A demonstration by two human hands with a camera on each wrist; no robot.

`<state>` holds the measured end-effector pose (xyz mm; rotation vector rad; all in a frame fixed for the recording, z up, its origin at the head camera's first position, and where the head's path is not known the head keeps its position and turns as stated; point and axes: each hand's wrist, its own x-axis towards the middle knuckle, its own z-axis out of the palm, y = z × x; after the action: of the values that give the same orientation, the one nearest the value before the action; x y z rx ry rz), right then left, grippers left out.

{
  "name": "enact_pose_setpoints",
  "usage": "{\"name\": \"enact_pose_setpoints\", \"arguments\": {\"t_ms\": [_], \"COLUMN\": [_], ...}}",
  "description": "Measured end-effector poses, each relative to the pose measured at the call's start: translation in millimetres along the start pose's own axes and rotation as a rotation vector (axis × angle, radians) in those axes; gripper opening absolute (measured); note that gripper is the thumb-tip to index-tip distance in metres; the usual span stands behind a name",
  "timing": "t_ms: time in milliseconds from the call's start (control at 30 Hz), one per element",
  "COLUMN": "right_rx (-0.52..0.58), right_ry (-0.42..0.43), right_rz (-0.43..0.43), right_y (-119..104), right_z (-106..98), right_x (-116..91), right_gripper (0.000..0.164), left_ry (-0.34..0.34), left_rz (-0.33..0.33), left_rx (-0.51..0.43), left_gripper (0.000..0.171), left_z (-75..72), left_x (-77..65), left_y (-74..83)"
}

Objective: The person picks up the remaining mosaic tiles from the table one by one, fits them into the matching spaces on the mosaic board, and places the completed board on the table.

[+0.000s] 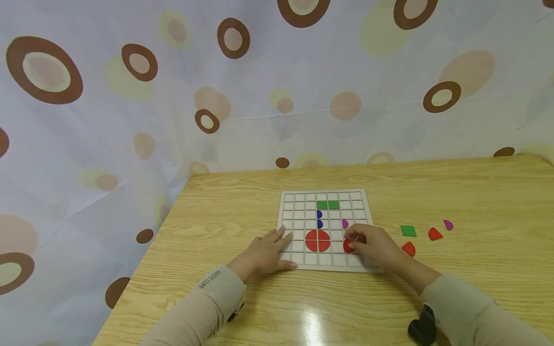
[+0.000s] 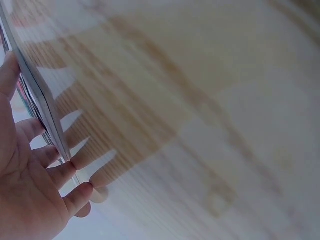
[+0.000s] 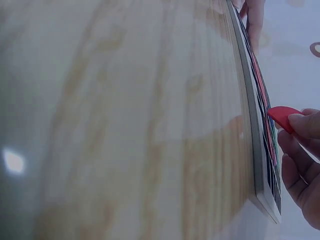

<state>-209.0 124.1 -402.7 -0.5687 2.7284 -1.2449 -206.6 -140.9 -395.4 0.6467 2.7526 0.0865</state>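
Note:
A white grid board lies on the table. My left hand rests at its left edge with spread fingers, some over the border. In the right wrist view my right hand pinches a red quarter-circle piece between thumb and finger, tilted at the board's surface. In the head view that red piece is over the lower right squares, partly covered by the fingers. Set on the grid are a red circle of quarter pieces, two green pieces, two blue pieces and a magenta piece.
Right of the board, loose on the wooden table, lie a green piece, two red pieces and a small magenta piece. A patterned cloth hangs behind the table and down its left side.

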Motion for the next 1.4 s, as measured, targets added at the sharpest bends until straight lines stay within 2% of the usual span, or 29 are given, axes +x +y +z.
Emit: {"name": "enact_pose_setpoints", "arguments": {"t_ms": [700,1033,1300,1400], "right_rx": [-0.087,-0.160,-0.202,-0.212], "right_ry": [-0.084,-0.111,-0.149,-0.154], "right_rz": [-0.066,-0.166,-0.128,-0.141], "right_y": [4,5,2,1], "right_z": [2,7,6,5], "right_x": [18,24,28,29], "right_gripper": [0.013,0.017,0.018,0.018], "left_ry": [-0.003,0.002,0.000,0.000], "left_rz": [-0.014,-0.012,-0.014,-0.016], "left_rx": [0.001,0.003,0.009,0.013], "left_gripper": [0.076,0.076,0.076,0.076], "left_z": [2.7,5.0,4.8,3.5], "left_x": [1.4,1.9,1.4,1.1], "left_y": [-1.2,-1.7,-1.6,-2.0]}}
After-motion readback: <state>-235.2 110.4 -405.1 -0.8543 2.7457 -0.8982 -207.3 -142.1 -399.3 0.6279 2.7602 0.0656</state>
